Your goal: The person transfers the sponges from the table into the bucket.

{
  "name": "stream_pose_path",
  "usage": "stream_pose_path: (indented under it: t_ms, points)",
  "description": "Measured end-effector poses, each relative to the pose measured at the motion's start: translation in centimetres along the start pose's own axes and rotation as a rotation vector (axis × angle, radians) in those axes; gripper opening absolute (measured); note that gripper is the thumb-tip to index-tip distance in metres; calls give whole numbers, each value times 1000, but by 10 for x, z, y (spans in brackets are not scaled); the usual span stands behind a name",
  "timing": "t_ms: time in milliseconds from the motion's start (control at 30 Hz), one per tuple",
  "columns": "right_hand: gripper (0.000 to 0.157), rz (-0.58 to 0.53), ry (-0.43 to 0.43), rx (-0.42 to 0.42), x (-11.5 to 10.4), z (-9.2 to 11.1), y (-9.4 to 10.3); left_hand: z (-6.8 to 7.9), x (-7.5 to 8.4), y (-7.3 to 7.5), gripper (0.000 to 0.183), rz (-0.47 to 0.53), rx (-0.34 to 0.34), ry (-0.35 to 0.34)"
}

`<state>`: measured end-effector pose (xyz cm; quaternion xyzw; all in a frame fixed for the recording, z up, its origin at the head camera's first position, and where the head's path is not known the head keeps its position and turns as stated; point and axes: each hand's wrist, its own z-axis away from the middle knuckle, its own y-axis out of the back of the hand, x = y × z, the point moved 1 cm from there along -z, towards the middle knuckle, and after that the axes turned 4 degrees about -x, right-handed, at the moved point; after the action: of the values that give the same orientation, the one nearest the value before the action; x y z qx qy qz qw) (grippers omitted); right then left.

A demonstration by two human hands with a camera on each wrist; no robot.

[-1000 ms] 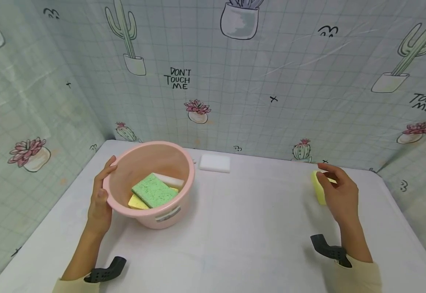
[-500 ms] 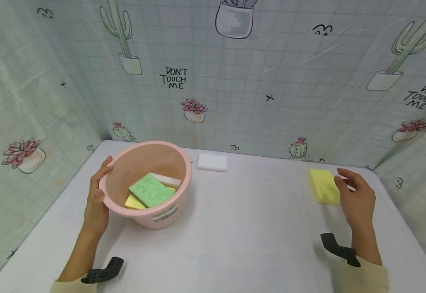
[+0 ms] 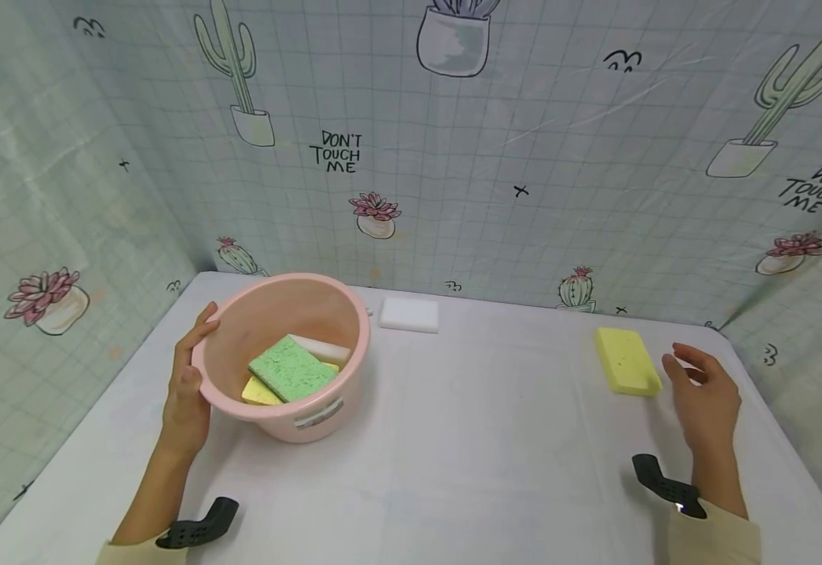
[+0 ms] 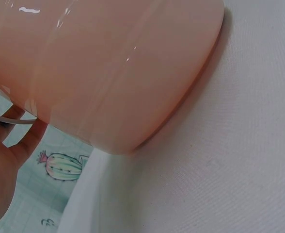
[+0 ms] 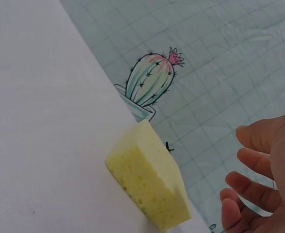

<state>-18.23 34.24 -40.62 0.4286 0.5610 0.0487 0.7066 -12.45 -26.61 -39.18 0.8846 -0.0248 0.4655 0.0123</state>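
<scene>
My left hand (image 3: 187,392) grips the left side of the pink bucket (image 3: 347,384) at its rim. The bucket stands on the table and holds a green sponge (image 3: 294,369) lying over a yellow sponge (image 3: 258,391), with a white block (image 3: 322,348) behind them. In the left wrist view, the bucket's outer wall (image 4: 108,63) fills the upper part and some fingers (image 4: 31,141) reach its edge. A second yellow sponge (image 3: 626,362) lies on the table at the right. My right hand (image 3: 706,399) hovers just right of it, apart, with fingers loosely bent and holding nothing.
A white sponge-like block (image 3: 409,315) lies near the table's back edge, right of the bucket. The white table (image 3: 467,439) is bounded at the back and sides by a cactus-printed cloth (image 3: 453,157).
My right hand has come away from the yellow sponge on the table, moving right and a little toward me. The sponge now lies flat. The left hand keeps its hold on the bucket.
</scene>
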Motion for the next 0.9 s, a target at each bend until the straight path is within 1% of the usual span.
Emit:
stream_pose_path:
  t_ms: [67,233,300,400,500,633,900]
  points:
    - [58,9,-5,-35,4,-1,-3,0,0,0,55,-2,0,1]
    - [72,-14,0,-109,10,-1,-8,-1,1,0,55,-8,3,4]
    - [76,-21,12,-144,11,-1,-10,-1,1,0,55,-6,2,4]
    - [83,6,31,-215,14,-2,-14,-1,1,0,55,-6,1,1]
    - [88,30,70,-276,17,-2,-18,-1,1,-1,55,-9,-1,-6]
    - [91,64,113,-302,18,-1,-22,0,1,-1,55,-14,-8,-16]
    - [97,103,98,-307,20,-3,-27,0,1,-1,55,2,-6,-14]
